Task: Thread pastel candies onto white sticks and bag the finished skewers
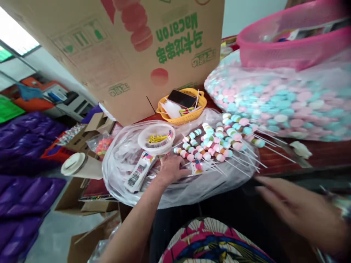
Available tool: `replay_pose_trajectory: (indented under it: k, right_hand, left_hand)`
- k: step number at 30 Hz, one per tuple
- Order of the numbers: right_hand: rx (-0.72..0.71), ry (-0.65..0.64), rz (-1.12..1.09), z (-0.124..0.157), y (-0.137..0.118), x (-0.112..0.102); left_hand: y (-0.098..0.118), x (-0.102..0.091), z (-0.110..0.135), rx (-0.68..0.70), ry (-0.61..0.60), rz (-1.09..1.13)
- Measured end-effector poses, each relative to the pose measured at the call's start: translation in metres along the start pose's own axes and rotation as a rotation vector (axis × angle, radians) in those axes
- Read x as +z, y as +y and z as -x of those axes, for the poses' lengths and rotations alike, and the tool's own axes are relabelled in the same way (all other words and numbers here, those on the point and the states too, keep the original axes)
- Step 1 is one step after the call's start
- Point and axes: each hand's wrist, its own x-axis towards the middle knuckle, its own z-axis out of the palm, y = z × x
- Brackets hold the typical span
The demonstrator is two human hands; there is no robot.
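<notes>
My left hand (171,168) lies low over the plastic sheet (189,188), fingers and thumb apart, between a stack of printed clear wrappers (140,173) and a pile of pink, blue and white marshmallow skewers (211,144). Its fingertips are close to the nearest skewers and a printed wrapper (196,167); whether they touch is unclear. Just behind it stands a round white tub (144,146) of yellow twist ties (157,138). Blurred by motion, my right hand (293,208) hangs off the table's front edge, fingers stretched out, with nothing visible in it.
A large cardboard box (109,73) stands at the back, a yellow basket (189,118) with a phone before it. On the right are a big bag of marshmallows (287,98) and a pink basket (274,53). A lidded paper cup (89,166) tilts at the left.
</notes>
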Motion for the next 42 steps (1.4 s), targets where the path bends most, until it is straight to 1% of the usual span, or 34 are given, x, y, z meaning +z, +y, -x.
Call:
replay_pose_trajectory:
  k: [1, 3, 5, 6, 7, 9, 11, 13, 15, 17, 19, 20, 23, 26, 28, 29, 30, 33, 35, 36, 37, 38, 40, 41, 42]
  right_hand:
    - [-0.089, -0.040, -0.033, -0.012, -0.017, 0.002]
    - [-0.188, -0.044, -0.062, -0.039, -0.049, 0.011]
    - [-0.243, 0.073, -0.088, -0.065, -0.072, 0.023]
    - [-0.259, 0.114, -0.081, -0.076, -0.079, 0.029]
    - [-0.271, 0.138, -0.069, -0.085, -0.083, 0.033]
    - [-0.304, 0.116, -0.050, -0.097, -0.087, 0.042]
    - [-0.353, 0.094, -0.091, -0.102, -0.087, 0.050]
    - [-0.375, 0.097, -0.161, -0.102, -0.087, 0.057]
    - [-0.349, 0.089, -0.205, -0.103, -0.087, 0.062]
    - [-0.310, 0.061, -0.217, -0.105, -0.086, 0.063]
    - [-0.284, 0.030, -0.240, -0.108, -0.086, 0.059]
    - [-0.282, 0.007, -0.262, -0.110, -0.085, 0.057]
    - [-0.335, -0.038, -0.323, -0.115, -0.083, 0.052]
    - [-0.378, -0.009, -0.263, -0.119, -0.080, 0.056]
    - [-0.392, -0.009, -0.214, -0.121, -0.077, 0.063]
    - [-0.401, -0.008, -0.203, -0.121, -0.076, 0.066]
    - [-0.409, 0.000, -0.201, -0.122, -0.075, 0.068]
    - [-0.409, 0.001, -0.193, -0.124, -0.073, 0.069]
    - [-0.390, -0.039, -0.172, -0.126, -0.075, 0.063]
    - [-0.386, -0.054, -0.168, -0.126, -0.077, 0.059]
    - [-0.391, -0.065, -0.179, -0.127, -0.079, 0.054]
    - [-0.403, -0.073, -0.210, -0.127, -0.082, 0.050]
    - [-0.416, -0.089, -0.323, -0.126, -0.088, 0.044]
    - [-0.388, -0.100, -0.382, -0.124, -0.091, 0.043]
    - [-0.332, -0.110, -0.431, -0.122, -0.093, 0.043]
  left_hand:
    - [0.000, 0.001, 0.002, 0.028, -0.007, 0.015]
    - [-0.003, 0.000, 0.008, 0.141, -0.005, 0.046]
    - [-0.005, -0.004, 0.015, 0.261, 0.044, 0.019]
    - [-0.005, -0.007, 0.019, 0.291, 0.093, -0.023]
    - [-0.004, -0.010, 0.023, 0.303, 0.154, -0.074]
    - [0.001, -0.014, 0.031, 0.326, 0.275, -0.153]
    - [0.006, -0.016, 0.037, 0.364, 0.362, -0.154]
    - [0.011, -0.017, 0.040, 0.376, 0.424, -0.109]
    - [0.015, -0.016, 0.040, 0.341, 0.469, -0.059]
    - [0.017, -0.014, 0.038, 0.290, 0.490, 0.010]
    - [0.016, -0.014, 0.035, 0.272, 0.476, 0.127]
    - [0.015, -0.014, 0.033, 0.286, 0.447, 0.195]
    - [0.006, -0.017, 0.027, 0.372, 0.313, 0.345]
    - [-0.004, -0.018, 0.021, 0.409, 0.221, 0.349]
    - [-0.008, -0.018, 0.020, 0.431, 0.197, 0.286]
    - [-0.008, -0.017, 0.020, 0.431, 0.212, 0.227]
    - [-0.007, -0.017, 0.021, 0.415, 0.252, 0.148]
    - [0.001, -0.019, 0.027, 0.324, 0.454, -0.091]
    - [0.008, -0.023, 0.030, 0.291, 0.547, -0.138]
    - [0.010, -0.026, 0.031, 0.285, 0.561, -0.106]
    - [0.012, -0.030, 0.031, 0.286, 0.543, -0.039]
    - [0.012, -0.034, 0.031, 0.294, 0.491, 0.055]
    - [0.012, -0.043, 0.031, 0.313, 0.344, 0.286]
    - [0.012, -0.046, 0.031, 0.314, 0.279, 0.400]
    - [0.012, -0.048, 0.032, 0.301, 0.231, 0.504]
